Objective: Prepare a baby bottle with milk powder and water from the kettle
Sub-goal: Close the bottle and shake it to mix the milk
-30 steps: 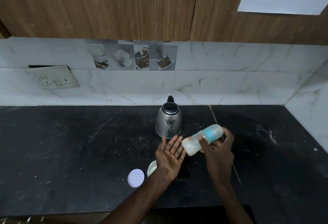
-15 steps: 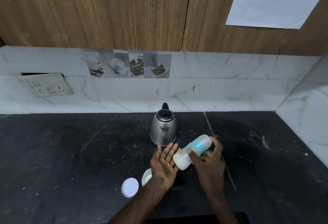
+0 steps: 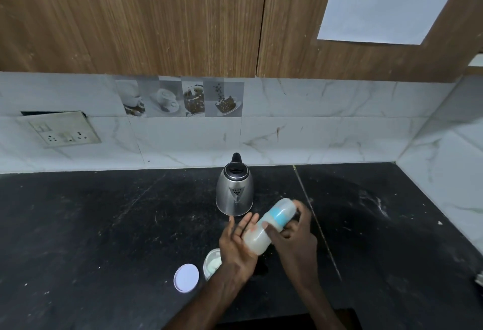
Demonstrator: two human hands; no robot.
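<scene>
My right hand (image 3: 294,235) grips a baby bottle (image 3: 266,226) filled with white milk, with a blue collar and clear cap, tilted nearly on its side above the counter. The bottle's base rests against the flat palm of my left hand (image 3: 236,241), whose fingers are straight. A steel kettle (image 3: 234,189) with a black lid stands just behind the hands. An open white tub of milk powder (image 3: 212,263) sits on the counter, partly hidden by my left wrist, and its round white lid (image 3: 186,277) lies to its left.
The black stone counter (image 3: 91,225) runs wall to wall, with marble tiles behind and at the right. A switch and socket plate (image 3: 62,131) hangs on the left wall. Wooden cabinets (image 3: 156,16) hang overhead. A small object (image 3: 479,278) shows at the right edge.
The bottle's base has come from just off my left palm to rest against it. The hands sit closer together, and my view has tilted upward.
</scene>
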